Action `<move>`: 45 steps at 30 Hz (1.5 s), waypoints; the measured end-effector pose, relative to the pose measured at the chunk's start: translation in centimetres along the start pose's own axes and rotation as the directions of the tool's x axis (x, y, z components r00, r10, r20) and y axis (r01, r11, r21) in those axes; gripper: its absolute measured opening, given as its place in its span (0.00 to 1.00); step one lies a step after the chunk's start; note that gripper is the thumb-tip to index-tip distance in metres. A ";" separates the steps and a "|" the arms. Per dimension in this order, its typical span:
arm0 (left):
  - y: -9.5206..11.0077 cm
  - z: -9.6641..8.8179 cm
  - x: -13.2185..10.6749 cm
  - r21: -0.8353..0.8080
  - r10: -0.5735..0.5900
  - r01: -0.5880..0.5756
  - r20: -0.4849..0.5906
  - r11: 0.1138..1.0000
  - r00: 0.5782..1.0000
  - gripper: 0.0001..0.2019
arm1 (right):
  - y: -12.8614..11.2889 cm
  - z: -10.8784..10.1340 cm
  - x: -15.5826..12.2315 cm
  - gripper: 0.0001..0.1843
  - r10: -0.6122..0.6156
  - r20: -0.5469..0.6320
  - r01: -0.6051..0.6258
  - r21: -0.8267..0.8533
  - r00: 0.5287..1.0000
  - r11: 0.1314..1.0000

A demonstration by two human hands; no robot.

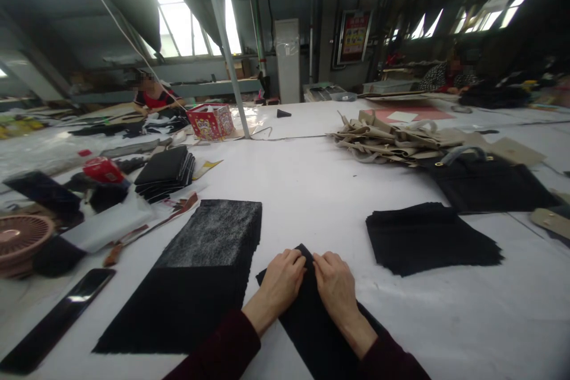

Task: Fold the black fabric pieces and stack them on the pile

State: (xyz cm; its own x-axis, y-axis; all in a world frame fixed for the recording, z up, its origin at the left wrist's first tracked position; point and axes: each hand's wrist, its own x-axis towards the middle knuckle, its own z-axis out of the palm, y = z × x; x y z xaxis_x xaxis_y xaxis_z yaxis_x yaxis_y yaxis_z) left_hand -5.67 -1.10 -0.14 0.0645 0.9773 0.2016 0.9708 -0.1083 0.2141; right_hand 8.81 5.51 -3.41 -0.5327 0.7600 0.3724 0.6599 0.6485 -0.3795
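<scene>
A strip of black fabric point(312, 320) lies folded on the white table in front of me, running down toward the lower edge of the view. My left hand point(285, 276) grips its far end from the left with curled fingers. On the other side, my right hand point(333, 279) pinches the same end, close to the left one. To the left is a stack of black fabric pieces point(191, 303) with a greyish, speckled patch over its far part. A second pile of black fabric point(430, 237) rests to the right.
A phone point(57, 320) and a pink fan point(22, 240) lie at the left. Folded black pieces point(164, 172) and a red patterned box point(211, 122) stand farther back. Beige pieces point(396, 139) are heaped at right, beside a black bag point(490, 184). Two people sit beyond.
</scene>
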 end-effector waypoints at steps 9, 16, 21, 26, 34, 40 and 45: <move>-1.6 1.0 0.4 -0.082 0.026 -0.032 -0.073 0.996 0.997 0.18 | 0.2 1.0 -0.7 0.17 -0.235 -0.086 0.218 -0.165 0.968 0.962; -2.3 1.7 0.2 -0.065 0.033 -0.036 -0.038 0.997 0.999 0.23 | 0.1 1.1 -0.8 0.18 -0.257 -0.042 0.247 -0.167 0.965 0.954; -2.6 2.3 0.0 -0.095 0.023 -0.030 -0.077 0.995 0.997 0.22 | 0.1 1.0 -0.7 0.18 -0.291 -0.056 0.282 -0.140 0.955 0.949; -2.8 2.5 -0.1 -0.106 0.015 -0.024 -0.082 0.994 0.996 0.22 | 0.1 1.1 -0.7 0.19 -0.301 -0.054 0.293 -0.111 0.952 0.949; -2.8 2.7 -0.1 -0.128 -0.002 -0.011 -0.101 0.992 0.995 0.22 | 0.1 1.3 -0.7 0.18 -0.298 -0.054 0.290 -0.126 0.953 0.949; -2.9 2.5 -0.1 -0.135 -0.010 -0.006 -0.117 0.991 0.993 0.22 | 0.0 1.2 -0.6 0.19 -0.303 -0.046 0.296 -0.122 0.952 0.948; -3.0 2.8 -0.1 -0.134 -0.016 0.001 -0.116 0.991 0.993 0.22 | 0.0 1.2 -0.6 0.18 -0.307 -0.052 0.300 -0.113 0.950 0.947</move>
State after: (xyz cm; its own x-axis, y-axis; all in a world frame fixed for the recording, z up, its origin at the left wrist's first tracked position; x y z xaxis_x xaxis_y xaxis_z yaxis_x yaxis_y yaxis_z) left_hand -7.90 -0.38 -3.42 0.0214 0.9514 0.3072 0.9311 -0.1309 0.3405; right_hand 8.42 5.11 -4.64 -0.6811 0.5211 0.5145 0.5252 0.8372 -0.1526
